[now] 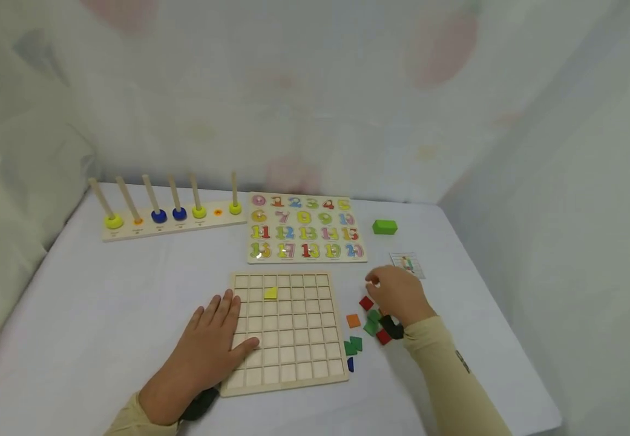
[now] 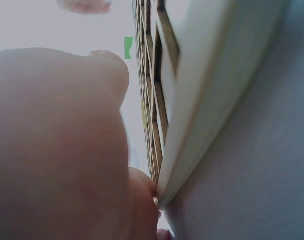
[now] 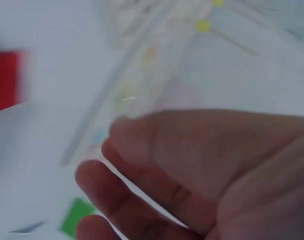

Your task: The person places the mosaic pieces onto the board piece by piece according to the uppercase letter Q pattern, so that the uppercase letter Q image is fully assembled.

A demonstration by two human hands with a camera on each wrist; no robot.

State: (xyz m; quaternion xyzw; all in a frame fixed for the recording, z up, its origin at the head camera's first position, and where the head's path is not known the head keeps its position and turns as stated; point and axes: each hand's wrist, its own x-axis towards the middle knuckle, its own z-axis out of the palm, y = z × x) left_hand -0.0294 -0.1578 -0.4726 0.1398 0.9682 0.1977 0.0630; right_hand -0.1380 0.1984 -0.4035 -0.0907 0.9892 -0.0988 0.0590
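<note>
My left hand (image 1: 208, 339) rests on the left edge of a wooden grid board (image 1: 284, 387), its fingers straight and its thumb over the squares. A yellow piece (image 1: 271, 293) sits in the board's upper rows. To the right of the board, my right hand (image 1: 399, 295) hangs above the table with loosely bent fingers. In the right wrist view its thumb (image 3: 137, 137) lies close to the index finger, and no piece shows between them. Below and beside it lie a red tile (image 1: 366, 303), an orange tile (image 1: 353, 321), several green pieces (image 1: 356, 343) and a blue piece (image 1: 350, 364).
Behind the board lies a number puzzle (image 1: 307, 258). A peg stand (image 1: 184, 227) with yellow and blue rings is at the back left. A green block (image 1: 385, 227) and a small picture card (image 1: 417, 264) lie at the right. White cloth hangs around the table.
</note>
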